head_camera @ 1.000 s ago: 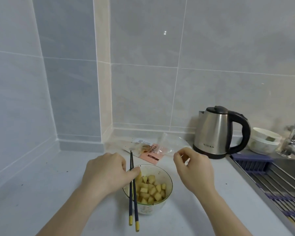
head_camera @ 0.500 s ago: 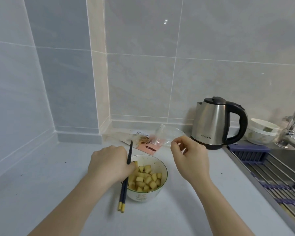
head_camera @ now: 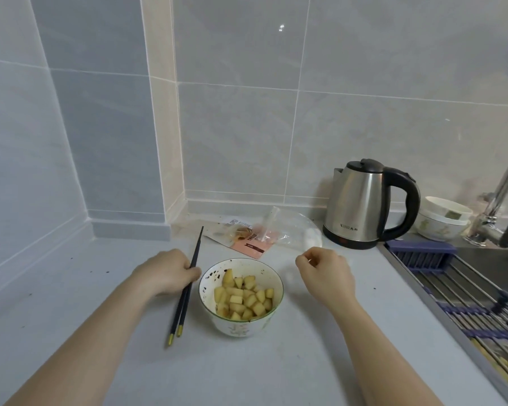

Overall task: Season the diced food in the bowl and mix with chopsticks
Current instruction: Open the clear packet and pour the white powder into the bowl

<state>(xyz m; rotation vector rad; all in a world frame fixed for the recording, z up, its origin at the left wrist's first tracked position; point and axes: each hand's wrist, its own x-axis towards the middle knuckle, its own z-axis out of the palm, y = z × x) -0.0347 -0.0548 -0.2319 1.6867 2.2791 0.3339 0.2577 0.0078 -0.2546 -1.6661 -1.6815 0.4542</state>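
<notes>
1. The white ceramic bowl (head_camera: 241, 300) of yellow diced food (head_camera: 244, 298) sat on the counter, in front of the steel kettle (head_camera: 361, 203).
2. Left of the bowl, the left hand (head_camera: 166, 271) gripped the dark, stiff, likely slippery chopsticks (head_camera: 186, 285) mid-shaft.
3. Right of the bowl, the right hand (head_camera: 324, 272) was curled, seemingly holding nothing.

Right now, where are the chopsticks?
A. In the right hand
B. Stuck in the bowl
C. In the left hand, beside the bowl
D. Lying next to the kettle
C: the left hand grips the chopsticks, which slant down to the left of the bowl, outside its rim, with their yellow ends low near the counter.
</notes>
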